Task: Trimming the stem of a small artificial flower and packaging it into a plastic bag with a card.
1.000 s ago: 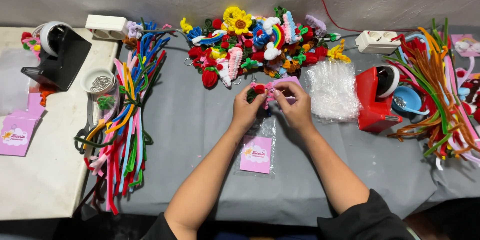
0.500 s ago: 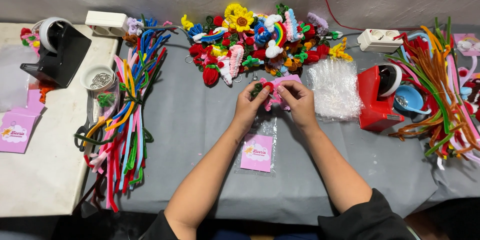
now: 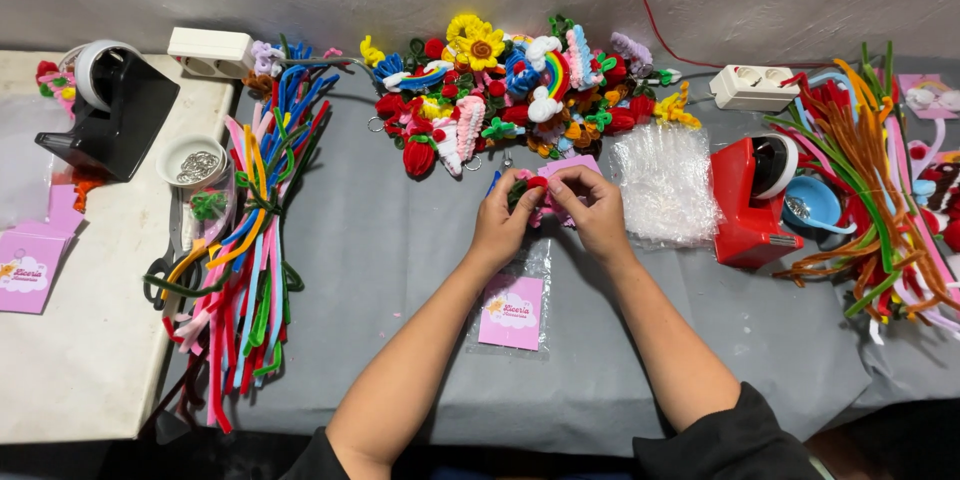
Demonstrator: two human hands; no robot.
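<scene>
My left hand (image 3: pixel 503 224) and my right hand (image 3: pixel 595 212) meet over the grey table cloth (image 3: pixel 400 270), both pinching a small pipe-cleaner charm (image 3: pixel 532 190) with red and green parts against a pink card (image 3: pixel 566 168). Much of the charm is hidden by my fingers. Below my hands lies a clear bag holding a pink card (image 3: pixel 512 312). Just beyond my hands sits a heap of finished pipe-cleaner charms (image 3: pixel 510 90): flowers, strawberries, a rainbow.
Loose pipe cleaners (image 3: pixel 245 250) lie left, more of them (image 3: pixel 880 200) at the right. A red tape dispenser (image 3: pixel 750 202) and a pile of clear bags (image 3: pixel 665 185) sit right of my hands. A black tape dispenser (image 3: pixel 115 110) and a bowl of rings (image 3: pixel 192 162) stand on the white table (image 3: pixel 80 360).
My hands have kept working the small charm in place, shifting slightly toward the charm heap. Nothing else moved.
</scene>
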